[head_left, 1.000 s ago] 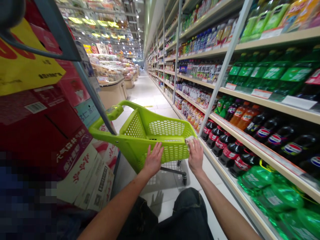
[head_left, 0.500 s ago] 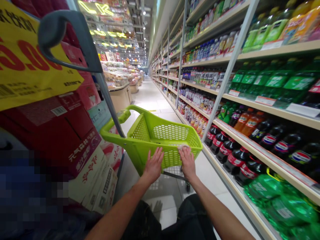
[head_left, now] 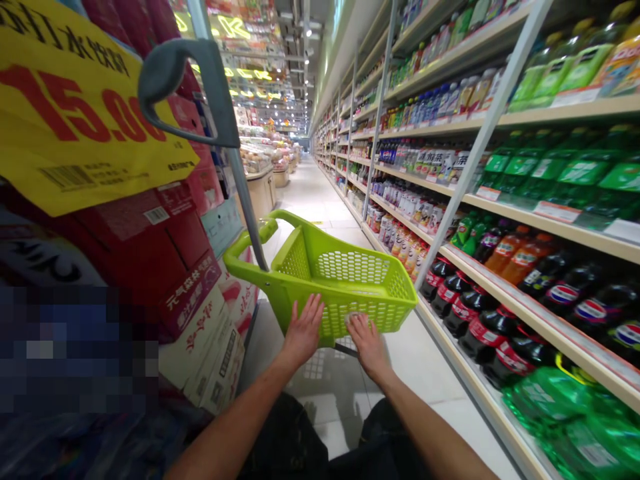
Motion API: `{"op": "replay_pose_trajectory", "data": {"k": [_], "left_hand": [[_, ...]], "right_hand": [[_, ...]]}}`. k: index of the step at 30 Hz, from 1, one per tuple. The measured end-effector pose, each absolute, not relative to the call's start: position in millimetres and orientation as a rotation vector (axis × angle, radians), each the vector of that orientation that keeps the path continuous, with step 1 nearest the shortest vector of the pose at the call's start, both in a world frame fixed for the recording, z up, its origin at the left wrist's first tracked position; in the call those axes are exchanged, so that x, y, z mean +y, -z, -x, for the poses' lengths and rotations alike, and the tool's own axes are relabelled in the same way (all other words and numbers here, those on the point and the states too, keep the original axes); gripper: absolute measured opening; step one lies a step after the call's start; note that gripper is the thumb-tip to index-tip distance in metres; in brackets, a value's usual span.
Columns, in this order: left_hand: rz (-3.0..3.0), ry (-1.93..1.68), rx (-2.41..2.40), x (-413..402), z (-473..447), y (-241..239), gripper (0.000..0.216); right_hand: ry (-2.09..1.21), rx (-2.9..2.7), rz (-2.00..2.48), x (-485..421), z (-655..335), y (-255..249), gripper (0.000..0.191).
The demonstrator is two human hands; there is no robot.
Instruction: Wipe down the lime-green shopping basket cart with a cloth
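A lime-green shopping cart (head_left: 350,288) with a perforated basket stands before me, its long side facing me. My left hand (head_left: 303,328) lies flat on the side wall, fingers spread and holding nothing. Under the fingertips of my right hand (head_left: 369,343) a small white wipe (head_left: 354,317) is pressed against the lattice of the same wall. Most of the wipe is hidden by my fingers. No goods show in the visible part of the basket.
Shelves of drinks (head_left: 510,263) line the right side. Stacked cartons (head_left: 200,333) and a yellow price sign (head_left: 95,113) crowd the left. A grey pole with a hooked handle (head_left: 220,93) rises beside the cart. A tiled aisle (head_left: 327,193) runs ahead.
My right hand has slid the wipe down and toward the left, from near the basket's rim to the middle of the side wall. My left hand stays on the wall. The view has shifted left.
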State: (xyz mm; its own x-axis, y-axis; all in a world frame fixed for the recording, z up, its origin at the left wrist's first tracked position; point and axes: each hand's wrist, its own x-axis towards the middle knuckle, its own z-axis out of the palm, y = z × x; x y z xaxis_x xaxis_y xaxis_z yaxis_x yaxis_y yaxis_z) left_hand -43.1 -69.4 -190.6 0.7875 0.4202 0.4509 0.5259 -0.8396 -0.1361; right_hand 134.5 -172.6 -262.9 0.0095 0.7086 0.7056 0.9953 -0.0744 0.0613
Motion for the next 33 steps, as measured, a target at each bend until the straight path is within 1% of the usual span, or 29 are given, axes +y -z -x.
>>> {"op": "replay_pose_trajectory", "data": {"k": [2,5,7,13,19,25,30,33], "left_hand": [[2.732,0.574,-0.771,-66.7,48.7,188.8,0.059],[2.731,0.551,-0.818,-63.7,51.8,184.5,0.06],[2.724,0.547,-0.821,-63.0,51.4,183.7,0.06],[2.682,0.635,-0.814,-58.1,62.2,190.8,0.059],[2.641,0.72,-0.847,-52.9,72.4,184.2,0.059],[2.619,0.774,-0.867,-49.7,89.8,184.3,0.058],[2.583,0.85,-0.946,-44.5,103.9,180.7,0.058],[2.56,0.861,-0.995,-41.6,108.9,178.0,0.058]], "right_hand": [[0.824,-1.728,1.816,-171.8,-127.2,260.4,0.047],[0.844,-1.636,1.786,-157.0,-120.6,236.5,0.047],[0.85,-1.616,1.786,-148.3,-120.2,229.0,0.047],[0.768,-1.852,1.799,-155.0,-115.2,254.7,0.049],[0.859,-1.681,1.727,-127.7,-100.1,218.8,0.049],[0.813,-1.902,1.693,-132.2,-94.5,246.9,0.044],[0.848,-1.776,1.639,-108.4,-72.1,204.7,0.049],[0.817,-1.818,1.662,-100.4,-69.0,206.6,0.047]]}}
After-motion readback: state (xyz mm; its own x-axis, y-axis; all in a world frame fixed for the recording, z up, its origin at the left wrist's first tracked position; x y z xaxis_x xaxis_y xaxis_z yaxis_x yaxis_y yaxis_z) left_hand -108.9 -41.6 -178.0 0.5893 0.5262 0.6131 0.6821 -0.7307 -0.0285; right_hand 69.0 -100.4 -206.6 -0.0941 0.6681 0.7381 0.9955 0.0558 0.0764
